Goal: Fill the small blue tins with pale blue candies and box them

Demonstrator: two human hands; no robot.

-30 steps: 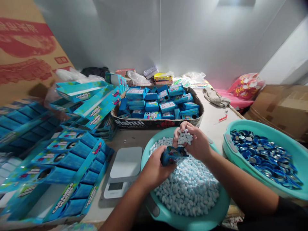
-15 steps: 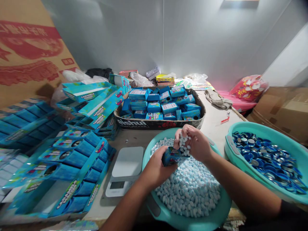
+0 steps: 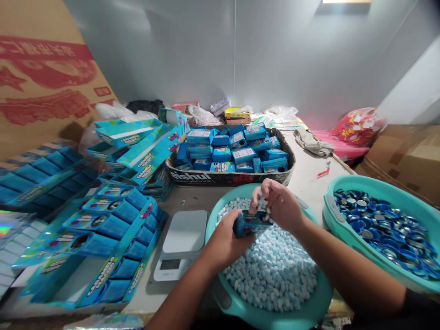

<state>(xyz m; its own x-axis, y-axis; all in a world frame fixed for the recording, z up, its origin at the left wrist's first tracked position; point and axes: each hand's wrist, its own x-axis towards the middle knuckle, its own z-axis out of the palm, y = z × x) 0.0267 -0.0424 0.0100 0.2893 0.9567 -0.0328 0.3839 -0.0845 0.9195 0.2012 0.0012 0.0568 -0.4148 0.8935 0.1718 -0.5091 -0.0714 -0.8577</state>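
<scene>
Our left hand [image 3: 227,239] grips a small blue printed cardboard box [image 3: 253,220] over the round turquoise plastic tub [image 3: 318,299] of small pale-blue and white pellets [image 3: 271,270]; our right hand [image 3: 280,205], fingers curled, cups more pellets at the box's two o'clock. We'd do well to hold the box steady and trickle them in gradually. From the tub, a flat white scale [image 3: 185,231] sits at nine o'clock on the whitish tabletop [image 3: 305,167]; a smooth grey wall [image 3: 172,50] stands at twelve.
</scene>
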